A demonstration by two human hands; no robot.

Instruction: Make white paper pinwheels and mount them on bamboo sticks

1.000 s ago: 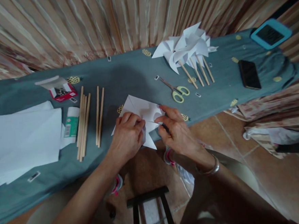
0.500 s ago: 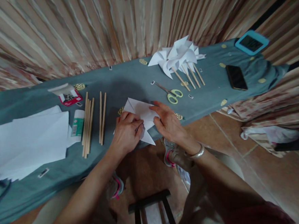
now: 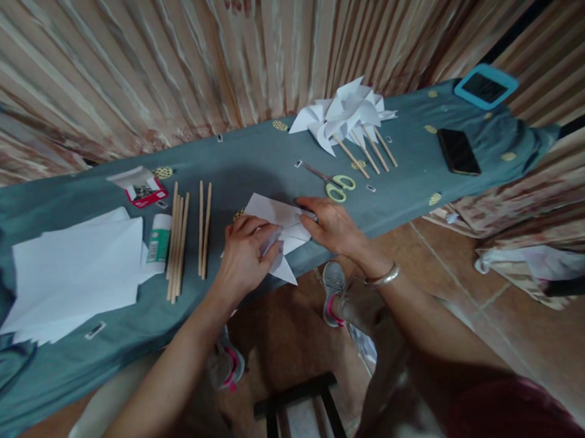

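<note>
A partly folded sheet of white paper lies near the front edge of the cloth-covered table, with a pointed flap toward me. My left hand grips its left side, thumb and fingers closed on a raised fold. At the right edge of the paper, my right hand pinches the corner between thumb and fingers. Parts of the paper are hidden under both hands. Just beyond my right hand lie scissors with pale green handles.
White paper pinwheels on sticks lie at the back. To the left are wooden sticks, a glue stick, a small red box and stacked white paper. A black phone and a blue-framed device lie right.
My right hand's fingers have closed more around the paper's right edge. My left hand stays on the left side, its thumb and fingers slightly shifted. The view has moved a little.
</note>
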